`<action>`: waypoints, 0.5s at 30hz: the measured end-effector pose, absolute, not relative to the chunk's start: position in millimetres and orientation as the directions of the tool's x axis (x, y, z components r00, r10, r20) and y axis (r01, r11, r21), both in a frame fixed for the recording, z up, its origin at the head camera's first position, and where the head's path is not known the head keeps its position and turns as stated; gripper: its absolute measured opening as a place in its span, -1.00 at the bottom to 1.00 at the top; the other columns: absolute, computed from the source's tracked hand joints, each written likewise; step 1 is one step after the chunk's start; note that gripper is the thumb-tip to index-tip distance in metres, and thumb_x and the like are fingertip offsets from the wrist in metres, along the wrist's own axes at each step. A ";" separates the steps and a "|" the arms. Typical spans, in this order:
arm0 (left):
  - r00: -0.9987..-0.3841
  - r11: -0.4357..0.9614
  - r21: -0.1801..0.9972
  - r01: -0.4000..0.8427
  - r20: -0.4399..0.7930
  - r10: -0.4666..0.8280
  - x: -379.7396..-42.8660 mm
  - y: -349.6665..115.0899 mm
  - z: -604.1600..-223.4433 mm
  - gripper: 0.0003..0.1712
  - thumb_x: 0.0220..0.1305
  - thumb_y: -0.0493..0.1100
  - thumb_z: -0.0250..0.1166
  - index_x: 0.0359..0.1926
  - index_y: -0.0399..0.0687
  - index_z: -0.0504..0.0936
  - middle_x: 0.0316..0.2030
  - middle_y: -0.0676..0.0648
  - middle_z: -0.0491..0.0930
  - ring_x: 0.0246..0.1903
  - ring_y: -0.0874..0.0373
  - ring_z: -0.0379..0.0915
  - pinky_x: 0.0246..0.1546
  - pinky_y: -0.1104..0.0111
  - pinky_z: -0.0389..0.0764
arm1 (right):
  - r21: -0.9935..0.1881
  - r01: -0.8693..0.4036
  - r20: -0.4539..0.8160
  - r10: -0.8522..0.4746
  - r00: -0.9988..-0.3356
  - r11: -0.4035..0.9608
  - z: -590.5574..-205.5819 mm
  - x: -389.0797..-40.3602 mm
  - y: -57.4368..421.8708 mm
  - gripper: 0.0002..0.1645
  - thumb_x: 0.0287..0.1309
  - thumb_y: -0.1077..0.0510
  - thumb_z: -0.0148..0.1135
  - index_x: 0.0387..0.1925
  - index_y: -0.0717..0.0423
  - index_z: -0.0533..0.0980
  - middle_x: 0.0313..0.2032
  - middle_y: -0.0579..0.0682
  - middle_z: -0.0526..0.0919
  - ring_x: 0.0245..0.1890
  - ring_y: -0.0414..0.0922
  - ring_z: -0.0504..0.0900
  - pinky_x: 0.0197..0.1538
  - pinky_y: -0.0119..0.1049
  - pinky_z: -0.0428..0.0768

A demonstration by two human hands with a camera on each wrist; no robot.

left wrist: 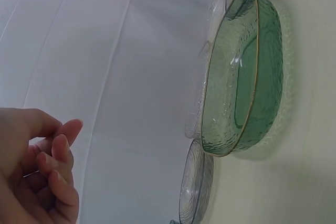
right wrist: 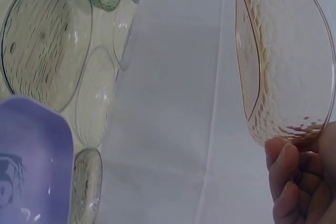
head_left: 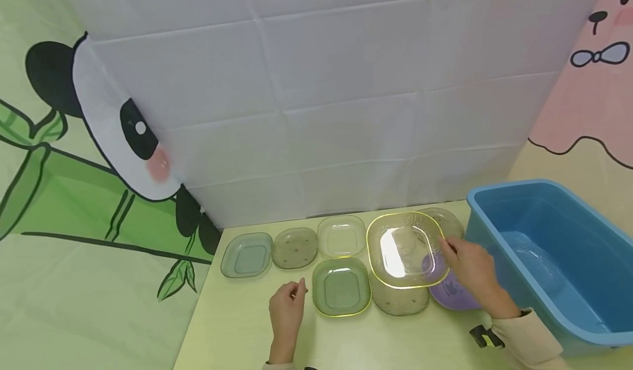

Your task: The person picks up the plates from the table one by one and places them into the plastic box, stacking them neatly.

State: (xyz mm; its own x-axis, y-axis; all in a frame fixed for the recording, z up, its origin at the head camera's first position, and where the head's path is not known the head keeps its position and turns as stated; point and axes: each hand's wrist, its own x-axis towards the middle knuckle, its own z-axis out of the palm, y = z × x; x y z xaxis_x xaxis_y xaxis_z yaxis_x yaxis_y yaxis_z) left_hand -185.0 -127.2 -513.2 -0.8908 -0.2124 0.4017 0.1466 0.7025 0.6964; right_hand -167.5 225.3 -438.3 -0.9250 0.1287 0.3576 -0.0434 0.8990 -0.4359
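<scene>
My right hand (head_left: 470,265) pinches the edge of a clear, square plastic dish with a yellow-gold rim (head_left: 407,249), raised above the other dishes. In the right wrist view this dish (right wrist: 294,56) is tilted, its side ribbed and amber-tinted, with fingertips and thumb at its lower edge. My left hand (head_left: 287,310) hovers over the table, fingers loosely curled around nothing. Just to its right lies a green, gold-rimmed dish (head_left: 341,286). Under the raised dish are a smoky spotted dish (head_left: 401,303) and a purple dish (head_left: 457,297), both partly covered.
Along the back of the table are a blue-green dish (head_left: 247,255), a smoky dish (head_left: 295,248), a clear dish (head_left: 341,235) and another smoky one (head_left: 449,222). A deep blue tub (head_left: 516,282) stands at the right. A white cloth (head_left: 316,139) hangs behind.
</scene>
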 end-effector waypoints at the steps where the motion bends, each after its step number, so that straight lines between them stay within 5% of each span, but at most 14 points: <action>1: -0.894 0.704 0.697 0.139 0.395 -0.214 -184.7 -127.9 -513.9 -0.70 0.18 -0.17 0.26 -0.69 -0.04 0.59 -0.67 0.06 0.52 -0.69 0.40 0.22 -0.64 0.51 0.30 | -0.431 -0.043 0.368 0.132 -0.921 0.901 -436.2 -166.6 226.9 -0.57 0.28 0.03 0.01 -0.70 0.00 0.26 -0.78 -0.11 0.24 -0.72 -0.17 0.22 -0.65 -0.30 0.12; 15: -0.898 0.698 0.702 0.139 0.386 -0.209 -182.1 -132.2 -518.6 -0.68 0.20 -0.16 0.24 -0.69 -0.02 0.59 -0.71 0.07 0.48 -0.70 0.39 0.20 -0.66 0.51 0.29 | -0.346 -0.121 0.539 0.091 -0.838 0.930 -406.4 -158.0 252.9 -0.55 0.25 0.10 0.07 -0.74 0.02 0.22 -0.79 -0.13 0.15 -0.76 -0.22 0.11 -0.69 -0.35 0.03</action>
